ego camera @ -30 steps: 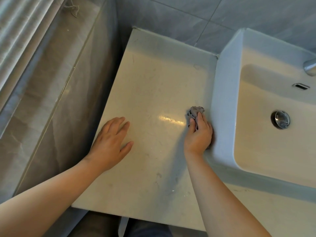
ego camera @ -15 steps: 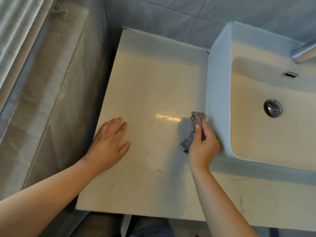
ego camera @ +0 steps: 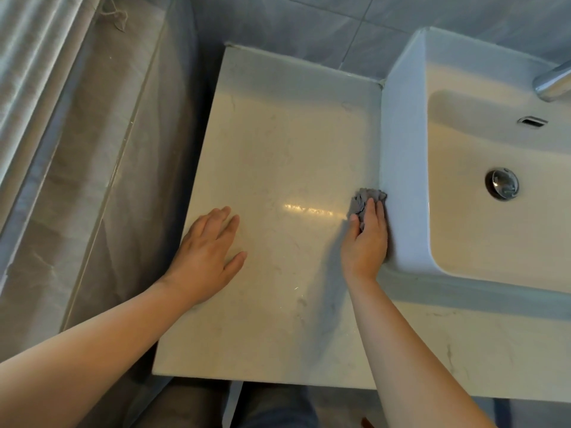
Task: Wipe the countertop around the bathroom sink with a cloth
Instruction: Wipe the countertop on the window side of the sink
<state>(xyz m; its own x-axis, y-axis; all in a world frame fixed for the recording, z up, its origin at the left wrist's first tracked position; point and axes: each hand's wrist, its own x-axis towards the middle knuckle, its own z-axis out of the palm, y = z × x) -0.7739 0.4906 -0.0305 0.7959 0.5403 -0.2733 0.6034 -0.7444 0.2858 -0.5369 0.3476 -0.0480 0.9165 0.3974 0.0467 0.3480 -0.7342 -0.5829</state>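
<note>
Tabletop of pale cream, marble-veined stone (ego camera: 278, 134) took up most of the view. Faint grey smudges (ego camera: 302, 302) sat toward its front edge, and a bright glare streak crossed its middle. Those smudges would probably be missed if wiping stayed up by the basin. The gloss hinted at a slick surface, though I could not tell whether it was wet.

A white rectangular ceramic sink (ego camera: 401, 149) stood on the tabletop's right part, its left wall rising straight from the stone. Grime likely hid in that seam, and knuckles could scrape the wall on a fast stroke.

The left hand (ego camera: 207, 257) lay flat, palm down and fingers spread, near the tabletop's left edge and holding nothing. Planted there, it covered a patch that would go unwiped, and it might skid off that edge if leaned on hard.

The right hand (ego camera: 366, 242) rested its outer side against the sink wall, about midway between the back and front edges. It held a small grey crumpled cloth (ego camera: 366, 197) bunched under its fingers. The wad poked out past the fingertips, touching the wall. So small a wad would clean only a narrow strip per pass, leaving streaks, and it could work loose from the grip.

No brand, label or writing could be read on the sink, the chrome faucet (ego camera: 553, 81), the round chrome drain plug (ego camera: 502, 183) or the cloth.
</note>
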